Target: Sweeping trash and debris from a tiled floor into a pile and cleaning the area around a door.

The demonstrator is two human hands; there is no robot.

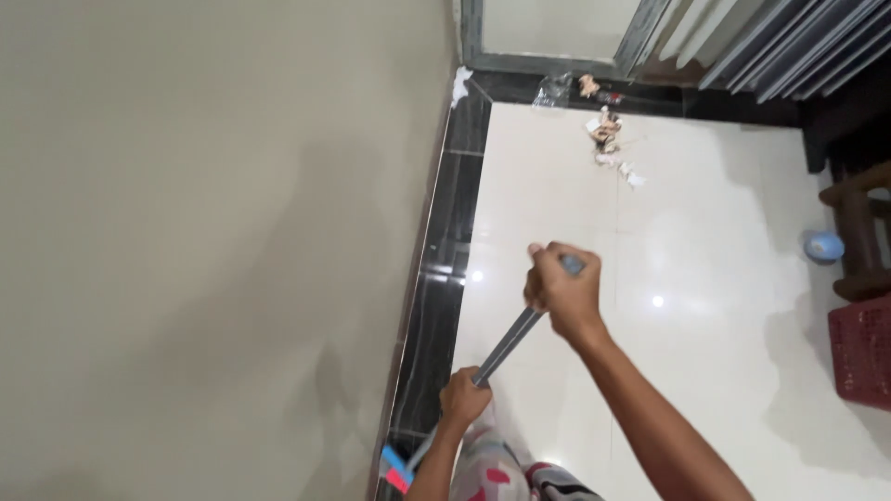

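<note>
The scene is bright and evenly lit. Small round glare spots sit on the glossy white floor (705, 306) and on the dark skirting strip (445, 278) along the wall (204, 232). A soft, broad shadow falls across the wall, and a fainter one darkens the floor at the right. The whole picture is slightly soft, and the litter pile (608, 134) far off lacks detail. Straight lines lean toward the edges.

A glossy white tiled floor (705, 278) with a black tile border (445, 241) runs along the left wall. Far off, scraps of paper litter (608, 139) lie near the doorway. At right sit a small blue object (822, 246) and a red crate (863, 348).
</note>
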